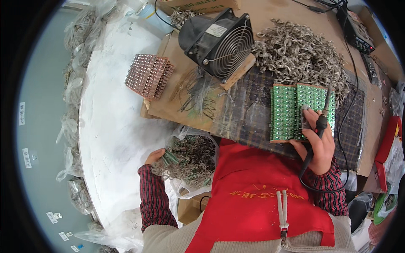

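Note:
My left hand [154, 156] is closed on a bunch of small green circuit strips [171, 157] with grey wires hanging from them. The bunch is at the mouth of a clear plastic bag [182, 131], among a tangle of similar wired strips [196, 156]. My right hand [324, 151] grips a black-handled soldering iron [321, 123], its tip pointing away from me. Fingers of that hand also rest on the right one of two green circuit board panels [315, 95]. The left panel [283, 111] lies beside it, both on a plaid cloth.
A black fan [230, 46] with a wire grille stands on the worktop. Behind the panels is a heap of grey wires [299, 50]. Brown panels [147, 74] are stacked at the left. A black power unit [356, 36] sits far right; the iron's cord loops around my right wrist.

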The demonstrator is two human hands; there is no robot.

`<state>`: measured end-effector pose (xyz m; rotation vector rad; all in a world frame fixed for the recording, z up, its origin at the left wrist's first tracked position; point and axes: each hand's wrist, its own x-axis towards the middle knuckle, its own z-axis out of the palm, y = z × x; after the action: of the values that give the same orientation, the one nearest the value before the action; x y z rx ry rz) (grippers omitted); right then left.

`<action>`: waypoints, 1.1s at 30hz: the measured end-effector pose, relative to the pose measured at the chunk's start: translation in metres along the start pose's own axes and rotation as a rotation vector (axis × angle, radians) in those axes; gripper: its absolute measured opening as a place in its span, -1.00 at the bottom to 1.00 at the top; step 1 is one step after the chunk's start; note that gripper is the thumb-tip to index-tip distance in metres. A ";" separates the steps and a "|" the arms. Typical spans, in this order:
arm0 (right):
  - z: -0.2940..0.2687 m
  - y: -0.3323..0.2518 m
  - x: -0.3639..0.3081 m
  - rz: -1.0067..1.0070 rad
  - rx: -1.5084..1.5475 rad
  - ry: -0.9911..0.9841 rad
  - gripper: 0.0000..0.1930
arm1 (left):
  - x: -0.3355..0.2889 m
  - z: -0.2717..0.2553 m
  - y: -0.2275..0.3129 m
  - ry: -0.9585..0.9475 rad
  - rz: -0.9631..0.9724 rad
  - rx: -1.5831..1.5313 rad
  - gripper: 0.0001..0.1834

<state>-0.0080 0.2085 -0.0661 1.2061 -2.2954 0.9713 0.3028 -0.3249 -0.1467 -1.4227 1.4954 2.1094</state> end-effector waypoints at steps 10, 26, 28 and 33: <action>0.002 0.000 -0.002 0.009 -0.043 -0.021 -0.49 | 0.163 -0.008 -0.060 0.705 0.397 0.943 -0.50; -0.008 0.000 -0.001 -0.098 0.011 -0.026 -0.62 | -0.089 0.164 0.107 -0.390 0.389 0.891 -0.83; -0.012 -0.002 -0.002 -0.095 0.040 -0.072 -0.62 | -0.096 0.234 0.123 -0.570 0.590 0.914 -0.89; -0.016 -0.007 0.002 0.026 0.056 -0.016 -0.59 | -0.070 0.366 0.141 -0.573 1.017 0.898 -0.91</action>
<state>-0.0032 0.2162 -0.0513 1.2132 -2.3164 1.0449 0.0367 -0.0708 0.0074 0.3098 2.5980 1.4760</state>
